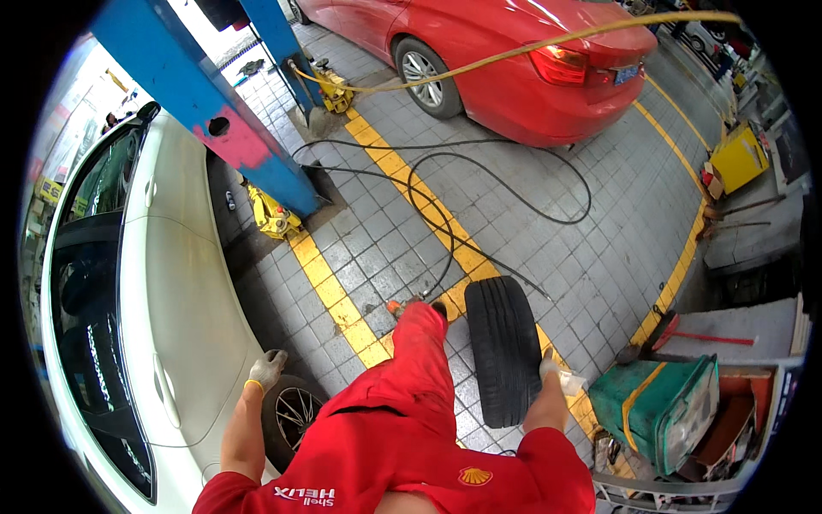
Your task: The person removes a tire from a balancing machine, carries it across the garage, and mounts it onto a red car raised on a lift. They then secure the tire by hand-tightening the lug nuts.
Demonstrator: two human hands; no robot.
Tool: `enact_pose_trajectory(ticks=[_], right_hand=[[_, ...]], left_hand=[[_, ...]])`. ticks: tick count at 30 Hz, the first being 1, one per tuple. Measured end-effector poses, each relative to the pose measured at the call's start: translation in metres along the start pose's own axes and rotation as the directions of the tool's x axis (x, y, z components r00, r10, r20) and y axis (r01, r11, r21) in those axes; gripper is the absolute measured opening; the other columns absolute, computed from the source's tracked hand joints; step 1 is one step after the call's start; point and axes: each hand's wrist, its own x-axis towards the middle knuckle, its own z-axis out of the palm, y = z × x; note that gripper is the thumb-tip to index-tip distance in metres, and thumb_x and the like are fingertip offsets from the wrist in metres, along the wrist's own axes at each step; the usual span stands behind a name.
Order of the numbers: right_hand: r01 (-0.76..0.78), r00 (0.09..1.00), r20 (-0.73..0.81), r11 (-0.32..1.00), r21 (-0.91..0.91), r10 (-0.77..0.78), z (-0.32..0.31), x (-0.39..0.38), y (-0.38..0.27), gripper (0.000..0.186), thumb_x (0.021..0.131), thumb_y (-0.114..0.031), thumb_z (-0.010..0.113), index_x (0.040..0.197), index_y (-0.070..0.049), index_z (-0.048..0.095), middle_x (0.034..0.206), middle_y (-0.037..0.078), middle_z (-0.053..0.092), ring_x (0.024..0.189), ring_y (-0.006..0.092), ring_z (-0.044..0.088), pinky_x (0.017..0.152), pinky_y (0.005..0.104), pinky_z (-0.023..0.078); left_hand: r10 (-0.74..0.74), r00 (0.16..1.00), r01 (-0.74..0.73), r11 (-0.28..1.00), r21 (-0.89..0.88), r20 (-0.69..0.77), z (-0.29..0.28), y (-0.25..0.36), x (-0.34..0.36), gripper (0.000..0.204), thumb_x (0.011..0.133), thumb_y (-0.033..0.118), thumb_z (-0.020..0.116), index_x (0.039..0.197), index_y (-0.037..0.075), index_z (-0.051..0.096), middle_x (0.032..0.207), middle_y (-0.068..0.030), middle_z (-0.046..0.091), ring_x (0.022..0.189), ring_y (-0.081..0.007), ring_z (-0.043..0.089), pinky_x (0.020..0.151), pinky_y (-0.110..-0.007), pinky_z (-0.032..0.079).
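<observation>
My left hand [268, 367], in a pale work glove with a yellow cuff, is low beside the white car [175, 283]. It is just above the car's wheel [294, 415], its fingers partly extended and holding nothing that I can see. A black tyre [503, 351] stands on its tread to the right of my legs. My right hand [549, 363] is at the tyre's right side, its fingers partly hidden. Something white [572, 383] sticks out beside that hand; whether it is held or is part of a glove is unclear.
A blue lift post [248, 154] with yellow lift parts [274, 214] rises beside the white car. A black hose [488, 171] loops over the tiled floor behind a red car [505, 64]. To the right stand a green bin [646, 407] and a yellow box [739, 160].
</observation>
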Motion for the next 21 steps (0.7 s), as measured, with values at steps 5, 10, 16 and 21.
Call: enact_pose_trajectory(ticks=[5,10,16,21], right_hand=[[0.008,0.967,-0.250,0.987,-0.161,-0.048,0.027,-0.010,-0.121,0.087,0.105,-0.070,0.022,0.139,-0.003,0.065,0.136,0.027,0.066,0.129,0.0433,0.063,0.109,0.0532,0.048],[0.073,0.980,-0.141,0.913,-0.400,-0.140,0.051,0.036,-0.298,0.094,0.102,-0.076,0.025,0.152,0.000,0.050,0.152,0.028,0.054,0.140,0.0446,0.054,0.115,0.0533,0.043],[0.226,0.961,0.215,0.945,-0.237,-0.176,0.041,0.059,-0.418,0.097,0.096,-0.077,0.047,0.162,-0.007,0.040,0.161,0.024,0.046,0.151,0.0394,0.042,0.124,0.0462,0.033],[0.135,0.990,-0.003,0.932,-0.336,-0.144,0.061,0.064,-0.491,0.104,0.089,-0.073,0.064,0.159,0.000,0.040,0.157,0.031,0.047,0.145,0.0440,0.047,0.120,0.0497,0.039]], left_hand=[[-0.059,0.998,0.059,0.998,-0.032,-0.006,-0.011,0.029,0.055,0.048,0.104,0.040,0.062,0.128,-0.001,0.068,0.091,-0.0044,0.069,0.081,-0.0141,0.063,0.072,-0.031,0.052],[0.109,0.989,-0.091,0.982,-0.163,0.101,-0.018,0.122,0.191,0.047,0.104,0.039,0.061,0.127,-0.001,0.068,0.087,-0.0035,0.067,0.078,-0.0144,0.061,0.074,-0.032,0.052],[0.097,0.982,-0.127,0.974,0.185,0.164,-0.063,0.315,0.280,0.055,0.104,0.050,0.057,0.134,0.005,0.068,0.107,-0.0127,0.075,0.097,-0.0228,0.069,0.089,-0.037,0.053],[0.232,0.970,-0.241,0.950,0.196,0.069,-0.095,0.436,0.335,0.055,0.105,0.049,0.054,0.135,0.005,0.066,0.109,-0.0153,0.075,0.102,-0.0292,0.071,0.094,-0.038,0.053]])
